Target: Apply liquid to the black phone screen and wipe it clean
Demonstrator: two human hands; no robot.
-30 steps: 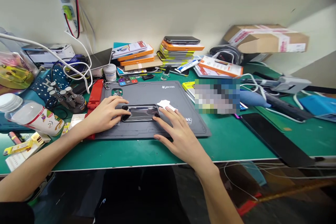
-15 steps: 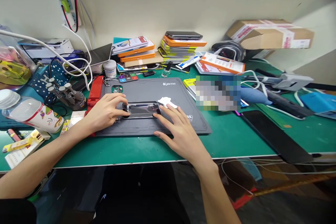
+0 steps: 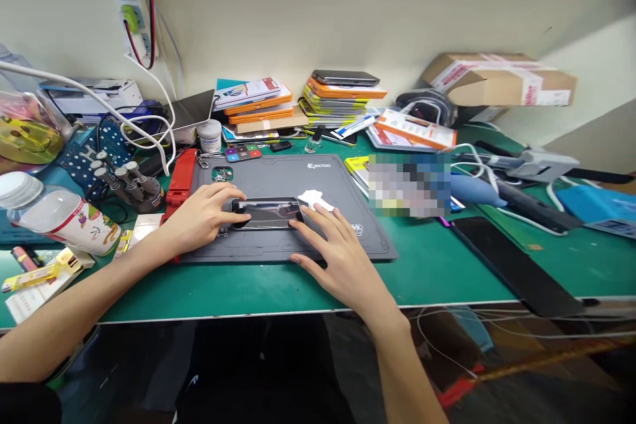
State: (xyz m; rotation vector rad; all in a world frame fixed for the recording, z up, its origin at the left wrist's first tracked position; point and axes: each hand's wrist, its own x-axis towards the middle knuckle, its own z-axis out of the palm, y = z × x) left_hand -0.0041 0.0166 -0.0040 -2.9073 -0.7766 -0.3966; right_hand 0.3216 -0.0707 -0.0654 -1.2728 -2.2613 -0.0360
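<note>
"How is the bare left hand point(image 3: 199, 215) posed?"
"Palm down, fingers curved, thumb pointing inward with a gap below the index finger. The bare left forearm point(image 3: 94, 285) slants up from a black fabric sleeve point(image 3: 30, 403)."
"And the bare right hand point(image 3: 335, 255)?"
"Palm down too, fingers spread, thumb stretched inward, well apart from the index finger."

Both hands point(image 3: 196, 217) touch a dark phone point(image 3: 271, 214) on a gray mat point(image 3: 278, 175).
</note>
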